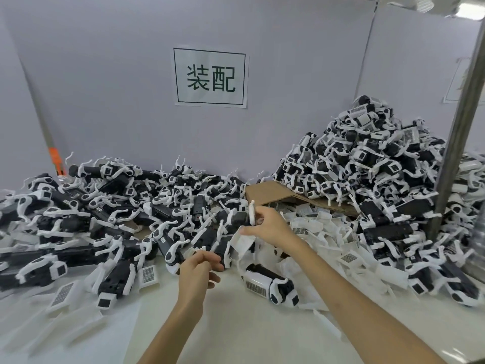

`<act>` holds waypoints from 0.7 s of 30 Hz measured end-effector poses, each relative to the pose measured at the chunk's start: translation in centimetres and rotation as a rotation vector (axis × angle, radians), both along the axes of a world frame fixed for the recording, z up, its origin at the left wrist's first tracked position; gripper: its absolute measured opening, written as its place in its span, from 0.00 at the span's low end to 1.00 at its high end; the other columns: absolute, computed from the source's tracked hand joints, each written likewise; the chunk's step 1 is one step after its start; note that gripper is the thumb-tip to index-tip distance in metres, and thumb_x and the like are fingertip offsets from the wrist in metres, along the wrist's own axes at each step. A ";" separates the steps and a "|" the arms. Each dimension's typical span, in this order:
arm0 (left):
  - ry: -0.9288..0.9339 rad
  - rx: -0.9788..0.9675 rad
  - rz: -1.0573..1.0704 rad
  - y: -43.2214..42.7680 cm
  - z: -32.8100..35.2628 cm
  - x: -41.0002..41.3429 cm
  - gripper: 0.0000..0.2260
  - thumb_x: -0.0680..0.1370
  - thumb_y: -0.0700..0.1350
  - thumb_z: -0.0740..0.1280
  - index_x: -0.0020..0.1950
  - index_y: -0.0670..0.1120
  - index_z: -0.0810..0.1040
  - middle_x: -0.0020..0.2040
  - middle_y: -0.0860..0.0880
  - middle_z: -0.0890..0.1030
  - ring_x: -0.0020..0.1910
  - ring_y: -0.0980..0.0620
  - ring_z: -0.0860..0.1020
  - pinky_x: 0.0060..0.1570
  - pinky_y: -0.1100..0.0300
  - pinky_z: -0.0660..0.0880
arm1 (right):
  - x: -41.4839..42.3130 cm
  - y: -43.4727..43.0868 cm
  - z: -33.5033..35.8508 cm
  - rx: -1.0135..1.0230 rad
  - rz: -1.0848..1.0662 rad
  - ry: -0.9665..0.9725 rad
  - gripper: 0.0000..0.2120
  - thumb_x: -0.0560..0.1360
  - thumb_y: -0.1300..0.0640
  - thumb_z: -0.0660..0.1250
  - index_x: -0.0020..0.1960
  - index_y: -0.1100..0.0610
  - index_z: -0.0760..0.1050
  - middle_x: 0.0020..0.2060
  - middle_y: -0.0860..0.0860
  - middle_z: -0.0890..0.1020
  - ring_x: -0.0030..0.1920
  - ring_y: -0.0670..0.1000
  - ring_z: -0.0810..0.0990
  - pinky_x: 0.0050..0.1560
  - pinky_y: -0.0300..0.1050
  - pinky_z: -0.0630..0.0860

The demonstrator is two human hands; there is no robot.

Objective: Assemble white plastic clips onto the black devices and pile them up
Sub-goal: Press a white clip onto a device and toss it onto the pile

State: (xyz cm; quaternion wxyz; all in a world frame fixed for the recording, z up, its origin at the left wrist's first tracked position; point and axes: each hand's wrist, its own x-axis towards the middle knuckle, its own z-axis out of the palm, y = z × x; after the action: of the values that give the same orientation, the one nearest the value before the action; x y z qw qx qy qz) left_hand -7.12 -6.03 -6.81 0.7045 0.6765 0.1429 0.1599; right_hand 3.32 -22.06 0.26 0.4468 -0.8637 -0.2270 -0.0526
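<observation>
My right hand (267,224) reaches over the middle of the table and pinches a black device with white parts (245,216), held up above the heap. Just below that hand hangs a white plastic clip (242,243). My left hand (200,266) is lower and nearer, fingers loosely curled, its fingertips touching a black device (223,248) at the front edge of the left heap. I cannot tell whether it grips it. A finished black-and-white device (270,285) lies on the table in front of my right forearm.
A wide heap of black devices (105,214) covers the left and middle. A tall pile of devices (367,158) rises at the right on a cardboard sheet (273,191). Loose white clips (320,232) lie between them. A metal post (456,143) stands at the right. Grey partition with a sign (210,77) behind.
</observation>
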 end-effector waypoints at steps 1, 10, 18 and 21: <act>0.011 0.002 -0.025 0.0 0.0 0.0 0.14 0.75 0.28 0.57 0.44 0.40 0.80 0.32 0.50 0.83 0.27 0.53 0.77 0.35 0.58 0.71 | -0.1 -0.1 0.1 0.040 0.006 0.035 0.12 0.69 0.56 0.79 0.44 0.48 0.76 0.38 0.42 0.80 0.40 0.42 0.78 0.42 0.41 0.73; 0.052 0.015 -0.273 -0.9 0.0 -0.2 0.07 0.83 0.43 0.64 0.58 0.47 0.78 0.47 0.51 0.87 0.40 0.43 0.86 0.44 0.54 0.81 | -0.6 0.1 -0.9 0.634 -0.023 0.433 0.04 0.80 0.60 0.66 0.52 0.55 0.80 0.46 0.53 0.84 0.40 0.50 0.87 0.43 0.43 0.82; 0.040 -0.016 -0.310 -0.8 0.2 -0.3 0.10 0.83 0.47 0.62 0.61 0.46 0.78 0.50 0.51 0.87 0.42 0.42 0.86 0.42 0.57 0.81 | -1.2 0.5 -1.2 0.995 0.046 0.499 0.12 0.81 0.50 0.64 0.48 0.59 0.78 0.38 0.50 0.82 0.43 0.55 0.86 0.49 0.48 0.77; 0.033 -0.088 -0.305 -0.8 0.4 -0.3 0.12 0.83 0.50 0.61 0.61 0.45 0.78 0.51 0.50 0.87 0.44 0.42 0.86 0.44 0.54 0.81 | -1.8 0.5 -0.4 1.016 0.119 0.435 0.07 0.81 0.55 0.66 0.49 0.59 0.77 0.40 0.51 0.81 0.48 0.57 0.86 0.51 0.47 0.78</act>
State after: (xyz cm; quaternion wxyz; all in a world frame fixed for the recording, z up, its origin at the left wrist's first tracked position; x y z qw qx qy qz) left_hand -7.38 -6.82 -6.42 0.7472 0.6613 0.0571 0.0336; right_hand 1.53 -21.54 -0.16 0.8460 -0.5162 -0.1241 0.0495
